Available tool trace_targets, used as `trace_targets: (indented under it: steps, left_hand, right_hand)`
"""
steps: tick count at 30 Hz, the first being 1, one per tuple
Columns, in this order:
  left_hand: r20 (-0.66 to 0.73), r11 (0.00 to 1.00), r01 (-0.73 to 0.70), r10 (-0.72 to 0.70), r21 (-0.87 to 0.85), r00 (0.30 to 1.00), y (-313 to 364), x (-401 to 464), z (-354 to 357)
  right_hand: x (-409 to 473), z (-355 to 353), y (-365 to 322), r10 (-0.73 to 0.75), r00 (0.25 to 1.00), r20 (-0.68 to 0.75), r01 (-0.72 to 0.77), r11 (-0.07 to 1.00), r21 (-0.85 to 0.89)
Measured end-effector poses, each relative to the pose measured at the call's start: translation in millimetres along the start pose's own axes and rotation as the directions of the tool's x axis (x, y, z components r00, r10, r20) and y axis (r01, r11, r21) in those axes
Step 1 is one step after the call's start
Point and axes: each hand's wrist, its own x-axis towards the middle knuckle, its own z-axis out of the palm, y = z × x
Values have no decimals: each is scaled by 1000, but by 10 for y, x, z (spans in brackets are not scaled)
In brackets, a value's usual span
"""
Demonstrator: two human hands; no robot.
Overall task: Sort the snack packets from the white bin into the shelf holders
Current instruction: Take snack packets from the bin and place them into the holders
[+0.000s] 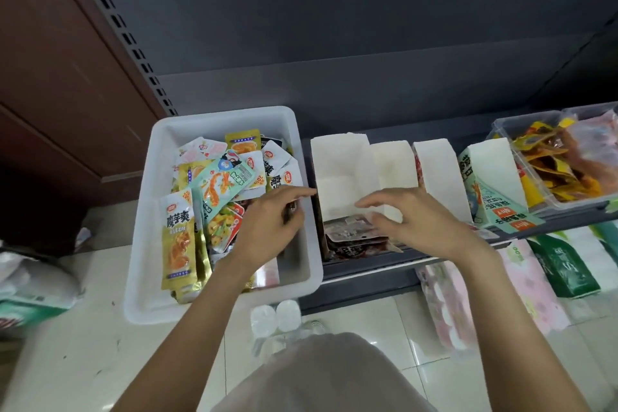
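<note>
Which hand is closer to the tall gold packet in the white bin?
Left. The left hand hovers just right of the gold packet; the right hand is over the shelf holder.

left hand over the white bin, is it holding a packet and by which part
It cannot be told for sure. The left hand seems to pinch something small and dark at its fingertips over the white bin. The right hand holds nothing.

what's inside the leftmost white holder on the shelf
The leftmost white holder holds a few dark reddish packets stacked at its front end; its rear is bare white card. The right hand hovers over it, hiding part of the stack.
</note>
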Motion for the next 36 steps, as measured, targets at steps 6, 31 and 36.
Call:
trace_targets:
  steps: [6, 31, 36]
  left_hand:
    - [-402, 949, 297, -231, 108, 886, -405, -205, -353]
    - [47, 314, 324, -649, -893, 760, -363, -195, -715]
    - [74, 123, 166, -544, -978, 836, -76, 31, -643]
  right_hand:
    - [636, 208, -526, -161, 973, -165, 186, 971, 148]
    - [1049, 561, -1074, 356, 851, -386, 164, 519, 839]
    - [828, 623, -1101, 422, 879, -221, 132, 229, 964]
